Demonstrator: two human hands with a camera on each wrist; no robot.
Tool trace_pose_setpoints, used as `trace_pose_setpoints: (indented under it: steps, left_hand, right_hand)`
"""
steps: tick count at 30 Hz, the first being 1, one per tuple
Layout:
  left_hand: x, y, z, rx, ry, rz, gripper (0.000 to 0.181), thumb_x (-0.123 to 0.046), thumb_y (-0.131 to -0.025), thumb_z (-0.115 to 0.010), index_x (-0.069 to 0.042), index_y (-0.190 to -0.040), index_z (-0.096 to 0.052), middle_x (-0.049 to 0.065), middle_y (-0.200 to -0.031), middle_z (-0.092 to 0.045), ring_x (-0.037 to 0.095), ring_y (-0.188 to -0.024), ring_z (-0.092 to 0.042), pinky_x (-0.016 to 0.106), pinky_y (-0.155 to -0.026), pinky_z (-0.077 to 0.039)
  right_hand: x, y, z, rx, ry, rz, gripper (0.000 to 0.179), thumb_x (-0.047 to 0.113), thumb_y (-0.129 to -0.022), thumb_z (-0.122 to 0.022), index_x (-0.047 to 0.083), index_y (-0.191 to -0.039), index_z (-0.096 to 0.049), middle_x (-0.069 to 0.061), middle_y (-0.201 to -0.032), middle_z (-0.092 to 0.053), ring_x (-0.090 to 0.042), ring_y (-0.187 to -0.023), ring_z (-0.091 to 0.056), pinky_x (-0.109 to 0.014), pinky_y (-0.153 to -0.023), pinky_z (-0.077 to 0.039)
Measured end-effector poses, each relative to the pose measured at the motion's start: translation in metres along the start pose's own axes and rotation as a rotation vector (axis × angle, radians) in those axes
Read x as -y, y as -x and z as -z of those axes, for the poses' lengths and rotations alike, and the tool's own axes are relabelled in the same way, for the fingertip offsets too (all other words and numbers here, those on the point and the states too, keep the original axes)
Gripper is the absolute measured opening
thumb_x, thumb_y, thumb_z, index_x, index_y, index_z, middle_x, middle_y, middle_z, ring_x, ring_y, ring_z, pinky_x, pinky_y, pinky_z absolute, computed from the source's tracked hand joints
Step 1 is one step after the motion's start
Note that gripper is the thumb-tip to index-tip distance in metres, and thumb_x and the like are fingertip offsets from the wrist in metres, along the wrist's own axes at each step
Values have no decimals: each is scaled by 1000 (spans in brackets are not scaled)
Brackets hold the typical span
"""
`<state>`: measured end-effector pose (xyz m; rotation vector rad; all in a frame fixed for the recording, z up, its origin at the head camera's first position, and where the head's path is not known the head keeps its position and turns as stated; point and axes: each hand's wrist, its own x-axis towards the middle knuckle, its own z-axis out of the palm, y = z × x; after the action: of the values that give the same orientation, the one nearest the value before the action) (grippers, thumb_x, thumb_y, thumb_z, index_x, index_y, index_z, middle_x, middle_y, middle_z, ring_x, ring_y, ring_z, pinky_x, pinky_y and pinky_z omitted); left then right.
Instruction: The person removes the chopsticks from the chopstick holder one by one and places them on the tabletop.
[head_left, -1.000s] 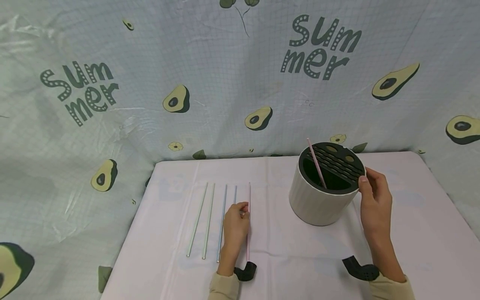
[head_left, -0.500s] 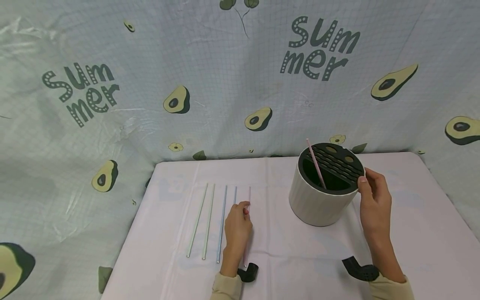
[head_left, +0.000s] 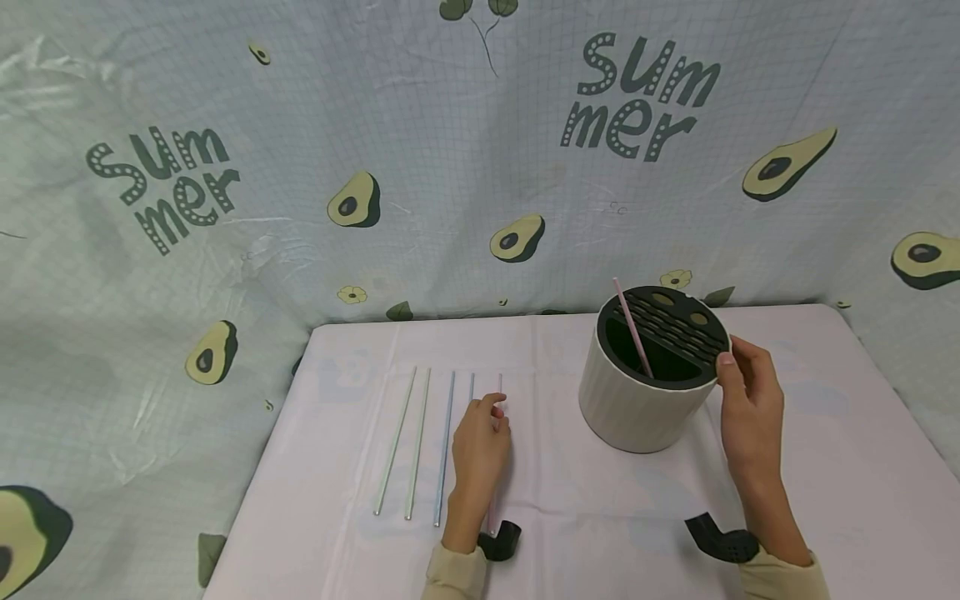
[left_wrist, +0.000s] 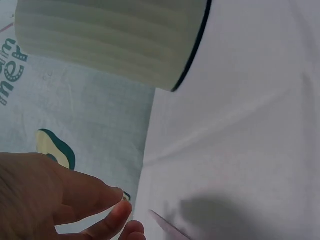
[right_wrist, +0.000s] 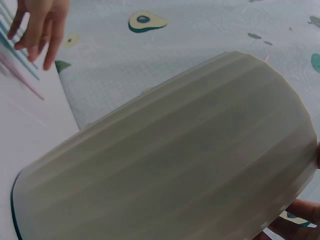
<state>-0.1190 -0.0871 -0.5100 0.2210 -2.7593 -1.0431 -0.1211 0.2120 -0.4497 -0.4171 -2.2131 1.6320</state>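
My left hand (head_left: 480,450) hovers over a pink straw (head_left: 501,382) lying on the table, with its fingers loosely bent. In the left wrist view that pink straw (left_wrist: 169,227) lies apart from the fingertips, and nothing shows between thumb and forefinger. Much of the straw is hidden behind the hand in the head view. On the right, my right hand (head_left: 752,417) grips a white ribbed pen holder (head_left: 637,425), thumb at its dark slotted top (head_left: 671,321). Another pink straw (head_left: 632,325) leans inside the top's large opening. Fingers (right_wrist: 300,212) wrap the holder's side in the right wrist view.
Left of my left hand lie two blue straws (head_left: 443,458) and two green straws (head_left: 417,442), roughly parallel. A pale cloth covers the table (head_left: 570,533). A printed sheet (head_left: 435,150) hangs right behind the table's back edge.
My left hand has moved a little right and away from me. Its fingers, earlier at the pink straw, now sit apart from it. The right hand and the holder stay put.
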Motion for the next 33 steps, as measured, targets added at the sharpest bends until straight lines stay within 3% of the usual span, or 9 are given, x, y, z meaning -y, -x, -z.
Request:
trace_pose_setpoints:
  steps: [4,15,19,26,33]
  left_hand:
    - [-18,-4,6,1,74,-35,29,-4,-94,-72,-14,-121,-75,-1,-95,-69,8,-73,-59,20,-58,-43]
    - [-75,-10,17,-58,314,-225,20,-11,-101,-66,-16,-117,-75,-1,-98,-71,10,-80,-62,20,-68,-54]
    - [-96,-11,19,-71,375,-291,18,-12,-101,-66,-16,-117,-75,0,-99,-72,12,-82,-64,25,-70,-58]
    - [-124,-14,18,-95,407,-383,16,-16,-100,-68,-15,-115,-75,1,-101,-72,17,-89,-65,30,-72,-60]
    - [-139,-19,13,-100,382,-424,17,-21,-99,-72,-14,-114,-76,0,-99,-72,16,-88,-64,25,-72,-58]
  right_hand:
    - [0,0,0,-2,0,4,44,35,-113,-41,21,-155,-46,-6,-156,-51,-16,-148,-46,-31,-125,-37]
    - [0,1,1,1,8,-11,45,35,-113,-40,20,-155,-46,-6,-157,-50,-17,-149,-45,-32,-126,-36]
    - [-1,1,1,-4,13,-11,45,35,-113,-40,21,-155,-46,-5,-157,-51,-16,-148,-46,-31,-125,-37]
    - [0,0,0,-3,12,-19,45,36,-113,-40,22,-155,-46,-5,-157,-51,-17,-148,-46,-32,-125,-37]
    - [0,0,-1,-6,8,-11,44,36,-113,-41,22,-155,-46,-5,-157,-51,-16,-148,-46,-32,-125,-37]
